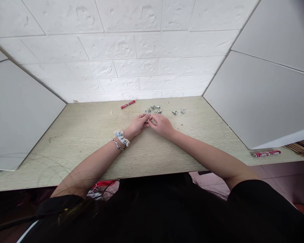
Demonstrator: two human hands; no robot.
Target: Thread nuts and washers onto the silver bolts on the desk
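My left hand (138,125) is closed, its fingers pinching a small silver bolt (147,112) that sticks up above the fingertips. Against it, my right hand (162,125) has its thumb and index finger closed at the same spot; what they grip, if anything, is hidden. Just beyond the fingers lie several metal bolts and nuts (157,111) on the pale wooden table (152,152). Farther right are two separate bolts, one (175,112) beside the other (183,110). A scrunchie and a chain bracelet circle my left wrist.
A red marker-like tube (127,104) lies behind my left hand. Another red tube (266,154) rests at the right edge. A white brick-patterned wall (147,47) stands behind, with grey panels at left (22,111) and right (263,98).
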